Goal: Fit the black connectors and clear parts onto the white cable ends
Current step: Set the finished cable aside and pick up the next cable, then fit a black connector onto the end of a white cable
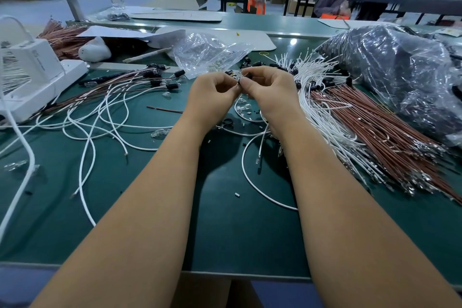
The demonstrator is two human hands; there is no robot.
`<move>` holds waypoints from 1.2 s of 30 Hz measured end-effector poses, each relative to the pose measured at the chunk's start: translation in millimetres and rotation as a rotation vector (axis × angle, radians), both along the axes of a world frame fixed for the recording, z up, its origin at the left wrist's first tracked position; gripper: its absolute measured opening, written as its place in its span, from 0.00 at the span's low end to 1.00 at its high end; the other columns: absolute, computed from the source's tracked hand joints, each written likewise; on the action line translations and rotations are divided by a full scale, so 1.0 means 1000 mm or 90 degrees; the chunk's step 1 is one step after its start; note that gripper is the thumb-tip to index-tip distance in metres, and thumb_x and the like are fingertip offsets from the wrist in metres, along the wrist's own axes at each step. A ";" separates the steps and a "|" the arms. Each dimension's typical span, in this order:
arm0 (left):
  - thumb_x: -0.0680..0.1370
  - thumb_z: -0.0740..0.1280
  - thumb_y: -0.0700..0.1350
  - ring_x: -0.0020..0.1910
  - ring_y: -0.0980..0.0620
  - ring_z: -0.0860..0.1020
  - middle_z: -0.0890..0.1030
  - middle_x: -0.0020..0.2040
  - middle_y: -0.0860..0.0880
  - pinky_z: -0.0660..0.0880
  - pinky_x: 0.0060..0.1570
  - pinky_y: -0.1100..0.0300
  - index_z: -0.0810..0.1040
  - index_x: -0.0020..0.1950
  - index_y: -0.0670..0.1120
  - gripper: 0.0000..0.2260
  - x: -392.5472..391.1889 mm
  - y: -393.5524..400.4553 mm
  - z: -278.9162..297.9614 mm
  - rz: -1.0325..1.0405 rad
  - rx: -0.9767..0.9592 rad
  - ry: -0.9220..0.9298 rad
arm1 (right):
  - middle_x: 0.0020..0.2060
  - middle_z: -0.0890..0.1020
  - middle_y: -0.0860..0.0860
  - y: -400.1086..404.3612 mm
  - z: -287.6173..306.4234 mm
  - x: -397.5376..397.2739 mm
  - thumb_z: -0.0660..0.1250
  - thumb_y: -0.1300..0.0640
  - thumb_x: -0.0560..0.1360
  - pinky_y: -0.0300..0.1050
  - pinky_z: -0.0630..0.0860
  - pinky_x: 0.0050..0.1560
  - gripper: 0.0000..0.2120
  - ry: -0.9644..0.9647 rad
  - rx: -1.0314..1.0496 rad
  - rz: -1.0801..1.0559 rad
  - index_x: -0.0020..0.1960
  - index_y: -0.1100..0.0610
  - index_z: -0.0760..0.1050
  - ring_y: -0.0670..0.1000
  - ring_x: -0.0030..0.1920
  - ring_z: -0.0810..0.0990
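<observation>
A dark green counter (150, 220) carries the work. Loose white cables (105, 117) sprawl across its left half, with a white device (37, 77) at the left edge. A thick fan of white and brown wires (362, 137) covers the right side, under a dark plastic-wrapped bundle (400, 72) near the far right corner. A clear plastic bag (207, 55) lies mid-counter toward the far edge.

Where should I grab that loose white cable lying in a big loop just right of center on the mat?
Take the white cable near its metal-tipped end, pinching the cord just behind the tip from above. That end lies free on the bare green mat, apart from the crowded bundle of white cables, so nothing should tangle. Both hands, left hand and right hand, are busy with a black connector.
</observation>
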State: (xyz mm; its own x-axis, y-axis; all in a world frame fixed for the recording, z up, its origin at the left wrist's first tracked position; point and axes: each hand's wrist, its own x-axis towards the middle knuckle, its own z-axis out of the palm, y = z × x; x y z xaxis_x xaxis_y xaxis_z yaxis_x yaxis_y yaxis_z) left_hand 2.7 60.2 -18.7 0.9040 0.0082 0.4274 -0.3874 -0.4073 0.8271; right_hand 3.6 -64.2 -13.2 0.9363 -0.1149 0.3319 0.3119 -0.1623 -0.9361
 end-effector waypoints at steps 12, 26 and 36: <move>0.72 0.71 0.58 0.66 0.51 0.61 0.77 0.56 0.60 0.54 0.63 0.48 0.79 0.41 0.60 0.04 0.004 0.009 -0.004 0.162 0.248 -0.024 | 0.35 0.80 0.50 0.001 -0.004 0.003 0.72 0.65 0.72 0.50 0.80 0.48 0.04 -0.026 -0.109 -0.037 0.44 0.58 0.78 0.47 0.37 0.78; 0.72 0.68 0.33 0.49 0.51 0.79 0.83 0.47 0.43 0.75 0.57 0.58 0.83 0.51 0.43 0.10 -0.001 0.008 0.003 0.053 -0.021 -0.065 | 0.39 0.82 0.57 0.007 0.006 -0.009 0.73 0.74 0.67 0.37 0.78 0.45 0.11 -0.045 0.054 0.090 0.45 0.61 0.80 0.47 0.38 0.80; 0.77 0.69 0.43 0.45 0.55 0.77 0.81 0.44 0.49 0.70 0.46 0.71 0.81 0.48 0.42 0.05 0.001 0.004 0.000 0.064 0.028 -0.060 | 0.41 0.83 0.54 0.003 0.000 -0.001 0.71 0.67 0.72 0.47 0.81 0.50 0.08 -0.046 0.060 0.014 0.45 0.55 0.79 0.51 0.43 0.82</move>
